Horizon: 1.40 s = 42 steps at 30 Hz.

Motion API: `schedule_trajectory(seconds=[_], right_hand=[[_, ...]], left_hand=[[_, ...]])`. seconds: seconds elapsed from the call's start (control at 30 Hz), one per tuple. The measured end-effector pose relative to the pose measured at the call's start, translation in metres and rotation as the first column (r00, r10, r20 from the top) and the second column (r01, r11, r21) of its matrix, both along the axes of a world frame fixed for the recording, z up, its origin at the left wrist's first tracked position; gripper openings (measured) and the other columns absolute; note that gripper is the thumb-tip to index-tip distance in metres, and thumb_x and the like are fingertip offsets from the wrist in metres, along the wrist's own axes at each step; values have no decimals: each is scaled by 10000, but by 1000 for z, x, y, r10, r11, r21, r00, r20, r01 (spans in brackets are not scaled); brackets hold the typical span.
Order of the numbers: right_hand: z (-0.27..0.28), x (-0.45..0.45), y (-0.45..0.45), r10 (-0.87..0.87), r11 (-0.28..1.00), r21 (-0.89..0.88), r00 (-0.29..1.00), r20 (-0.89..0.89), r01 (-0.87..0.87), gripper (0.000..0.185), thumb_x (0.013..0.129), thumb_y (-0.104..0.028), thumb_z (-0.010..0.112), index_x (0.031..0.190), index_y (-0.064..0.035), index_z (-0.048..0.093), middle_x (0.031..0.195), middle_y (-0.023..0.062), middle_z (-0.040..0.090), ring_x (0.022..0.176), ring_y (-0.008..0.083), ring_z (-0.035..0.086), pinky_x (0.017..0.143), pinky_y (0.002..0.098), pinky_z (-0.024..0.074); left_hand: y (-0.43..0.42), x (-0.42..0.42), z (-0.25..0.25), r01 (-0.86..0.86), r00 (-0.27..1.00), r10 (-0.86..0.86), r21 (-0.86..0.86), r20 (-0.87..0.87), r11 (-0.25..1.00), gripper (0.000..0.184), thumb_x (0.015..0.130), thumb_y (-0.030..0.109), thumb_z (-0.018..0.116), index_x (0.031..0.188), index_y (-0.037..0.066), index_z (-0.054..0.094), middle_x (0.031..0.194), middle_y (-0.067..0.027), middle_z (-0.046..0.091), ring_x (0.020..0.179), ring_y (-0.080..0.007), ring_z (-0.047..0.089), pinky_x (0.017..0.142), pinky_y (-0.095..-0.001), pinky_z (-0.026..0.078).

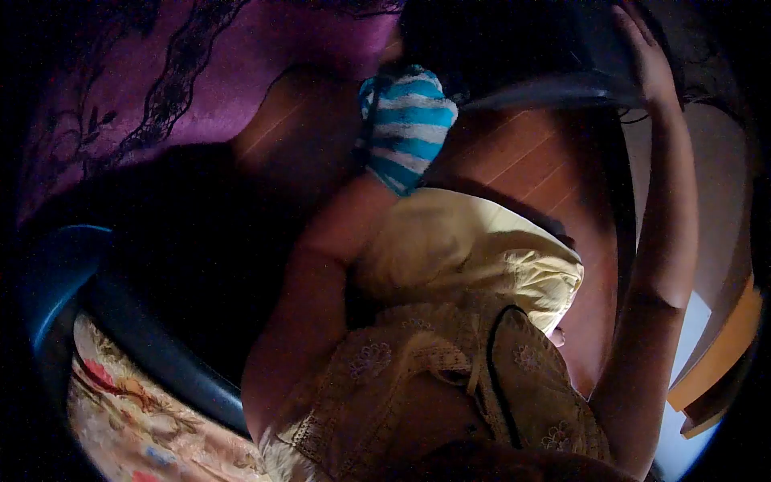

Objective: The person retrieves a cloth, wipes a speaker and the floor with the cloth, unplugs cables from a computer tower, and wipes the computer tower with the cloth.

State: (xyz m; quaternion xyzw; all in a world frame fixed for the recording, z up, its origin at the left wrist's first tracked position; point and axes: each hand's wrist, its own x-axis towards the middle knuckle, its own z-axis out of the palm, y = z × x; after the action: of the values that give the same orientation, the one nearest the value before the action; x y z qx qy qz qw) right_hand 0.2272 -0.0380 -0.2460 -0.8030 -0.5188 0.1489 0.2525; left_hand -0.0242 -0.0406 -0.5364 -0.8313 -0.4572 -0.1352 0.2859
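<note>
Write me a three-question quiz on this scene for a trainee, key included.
1. What covers the left hand?
A) A plain red glove
B) A blue-and-white striped cloth
C) A clear plastic bag
2. True or false: the right hand is bare.
3. Fill in the colour: the patterned fabric at the upper left of the view is ____.

Key: 1. B; 2. true; 3. purple.
</note>
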Motion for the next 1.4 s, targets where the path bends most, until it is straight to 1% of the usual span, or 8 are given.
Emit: schedule_trajectory(seconds=[0.2, 0.37, 0.6, 0.83, 1.17, 1.23, 1.3, 1.4], right_hand=[[-1, 0, 4, -57, 997, -35, 984, 170, 64, 696, 961, -540, 510, 1499, -111, 403, 1526, 158, 390, 1387, 299, 380, 1149, 346, 272], [-5, 2, 5, -122, 992, -18, 972, -200, 121, 747, 952, -577, 507, 1503, -87, 384, 1528, 174, 382, 1385, 308, 385, 1141, 360, 290], [-24, 72, 17, 224, 974, -18, 971, -77, -226, 521, 1028, -320, 477, 1487, -84, 410, 1521, 90, 404, 1379, 198, 398, 1140, 306, 300], [-19, 48, 15, 6, 999, 53, 943, -331, 12, 513, 1014, -272, 459, 1496, -108, 392, 1529, 109, 386, 1380, 234, 398, 1142, 344, 315], [-7, 47, -22, 32, 999, -22, 996, -79, -33, 621, 1026, -408, 436, 1525, -56, 323, 1582, 82, 311, 1454, 219, 275, 1189, 339, 193], [-6, 54, -29, 99, 994, -41, 991, -88, -102, 590, 1043, -383, 393, 1516, -36, 331, 1584, 100, 307, 1468, 227, 253, 1198, 353, 177], [-5, 26, -38, 103, 995, 25, 988, -117, -101, 626, 1027, -414, 417, 1541, -77, 296, 1599, 74, 275, 1469, 212, 244, 1193, 331, 164], [-4, 13, -43, 80, 996, 38, 991, -107, -76, 626, 1031, -409, 403, 1543, -68, 284, 1603, 80, 263, 1473, 220, 232, 1192, 337, 161]], left_hand=[[-5, 14, 2, -139, 990, 130, -164, -62, 977, 112, 743, 216, 634, 671, 186, 553, 605, 11, 541, 576, -144, 584, 536, -333, 493], [-5, 15, 3, -102, 995, 97, -222, -35, 970, 122, 745, 233, 631, 667, 192, 546, 611, 10, 544, 586, -149, 591, 547, -337, 500], [21, -3, 9, 263, 808, 10, -375, 590, 889, 95, 778, 212, 607, 695, 169, 597, 704, -42, 612, 678, -200, 632, 606, -359, 511], [14, -8, 24, 261, 695, 262, -574, 669, 776, 209, 945, 248, 477, 772, 152, 545, 718, -35, 555, 755, -241, 602, 667, -370, 490], [-15, -3, -4, 16, 906, 13, -66, 423, 998, 102, 920, 214, 487, 892, 137, 547, 876, -39, 565, 845, -165, 564, 724, -309, 476], [-5, -6, -1, -307, 918, 379, 396, -117, 865, 94, 915, 207, 489, 916, 134, 547, 908, -40, 567, 864, -150, 556, 735, -297, 473], [6, -5, 3, -311, 544, 787, 800, -293, 513, 95, 909, 200, 491, 940, 131, 547, 939, -41, 569, 882, -135, 548, 747, -284, 471], [35, 22, -11, -568, 771, 633, 375, -68, 733, 180, 933, 222, 449, 1066, 122, 517, 1086, -52, 533, 1009, -149, 495, 847, -293, 421]])
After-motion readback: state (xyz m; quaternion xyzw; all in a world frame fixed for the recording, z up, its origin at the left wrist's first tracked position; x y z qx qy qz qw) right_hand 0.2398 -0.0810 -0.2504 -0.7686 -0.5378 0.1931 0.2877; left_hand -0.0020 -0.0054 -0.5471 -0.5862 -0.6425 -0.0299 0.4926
